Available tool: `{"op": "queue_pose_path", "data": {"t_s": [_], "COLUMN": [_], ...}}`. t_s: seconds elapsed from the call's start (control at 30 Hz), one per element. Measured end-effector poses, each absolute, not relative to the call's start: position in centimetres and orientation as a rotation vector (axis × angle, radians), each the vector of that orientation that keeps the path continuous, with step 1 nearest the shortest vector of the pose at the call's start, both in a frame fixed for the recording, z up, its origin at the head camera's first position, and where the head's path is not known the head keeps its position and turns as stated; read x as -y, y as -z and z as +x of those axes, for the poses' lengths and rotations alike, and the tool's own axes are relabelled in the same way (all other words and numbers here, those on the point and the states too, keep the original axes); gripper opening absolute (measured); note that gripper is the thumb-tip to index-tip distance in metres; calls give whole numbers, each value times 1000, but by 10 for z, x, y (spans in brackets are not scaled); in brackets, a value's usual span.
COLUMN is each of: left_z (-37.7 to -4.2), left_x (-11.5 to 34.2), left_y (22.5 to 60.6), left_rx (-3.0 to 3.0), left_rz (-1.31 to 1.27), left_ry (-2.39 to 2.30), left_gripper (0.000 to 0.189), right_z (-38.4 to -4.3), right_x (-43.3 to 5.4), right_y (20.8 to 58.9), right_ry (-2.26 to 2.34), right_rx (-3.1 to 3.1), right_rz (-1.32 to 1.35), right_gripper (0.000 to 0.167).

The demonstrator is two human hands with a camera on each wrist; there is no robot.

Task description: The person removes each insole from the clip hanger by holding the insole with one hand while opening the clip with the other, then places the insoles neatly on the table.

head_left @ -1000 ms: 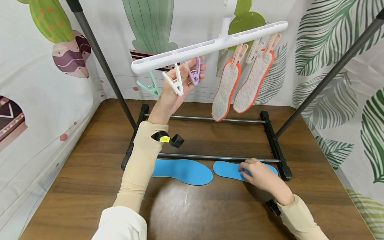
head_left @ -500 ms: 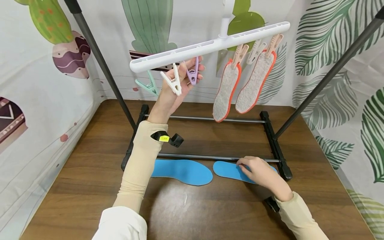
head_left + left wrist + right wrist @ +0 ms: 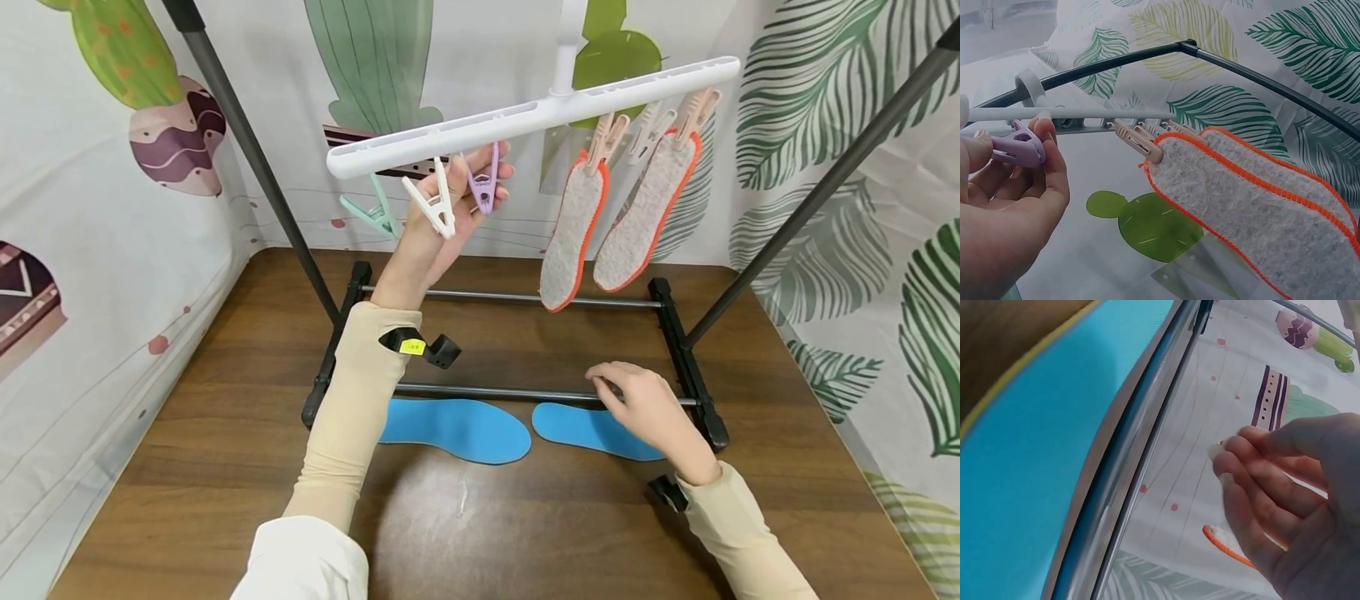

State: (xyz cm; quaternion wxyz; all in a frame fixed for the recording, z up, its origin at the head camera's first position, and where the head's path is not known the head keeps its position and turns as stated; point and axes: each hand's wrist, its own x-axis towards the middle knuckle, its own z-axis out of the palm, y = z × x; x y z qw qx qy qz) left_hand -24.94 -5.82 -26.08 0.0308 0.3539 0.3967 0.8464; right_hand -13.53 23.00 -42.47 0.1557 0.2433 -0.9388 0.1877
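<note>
My left hand (image 3: 442, 218) is raised under the left half of the white hanger (image 3: 465, 132) and grips a purple clothespin (image 3: 484, 187), its thumb on one handle in the left wrist view. A white clothespin (image 3: 437, 202) and a mint-green one hang beside that wrist. My right hand (image 3: 651, 407) hovers, fingers loosely bent and holding nothing, over the right end of a blue insole (image 3: 581, 423), which it partly hides. Another blue insole (image 3: 465, 429) lies to its left, partly behind the left forearm. Two grey felt insoles (image 3: 573, 233) with orange edging hang from beige clothespins (image 3: 607, 139).
A dark metal rack frames the workspace, its front rail (image 3: 510, 391) just behind the blue insoles and its posts (image 3: 247, 150) slanting up at both sides. Another white clothespin (image 3: 649, 132) hangs between the felt insoles. Printed cloth (image 3: 495, 50) stands behind the wooden table (image 3: 480, 533).
My right hand has lifted off the blue insole and moved up slightly. The hanger and felt insoles have swung a little right. My left hand stays nearly in place.
</note>
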Motion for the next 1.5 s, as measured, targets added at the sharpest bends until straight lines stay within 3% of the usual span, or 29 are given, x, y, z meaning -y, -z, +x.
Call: {"op": "queue_pose_path", "data": {"t_s": [0.63, 1.2, 1.5], "left_z": [-251, -250, -251], "left_x": [59, 59, 59], "left_y": [262, 262, 263], "left_rx": [-1191, -1173, -1186], "left_rz": [1093, 1064, 1068], "left_ry": [-2599, -2606, -2596], "left_gripper": [81, 87, 88], "right_z": [-159, -181, -192], "right_x": [-213, -196, -187], "right_y": [405, 382, 373], "right_ry": [-695, -905, -953], "right_rx": [2361, 2151, 2268], "right_rz": [594, 528, 417], "right_gripper": [16, 18, 43]}}
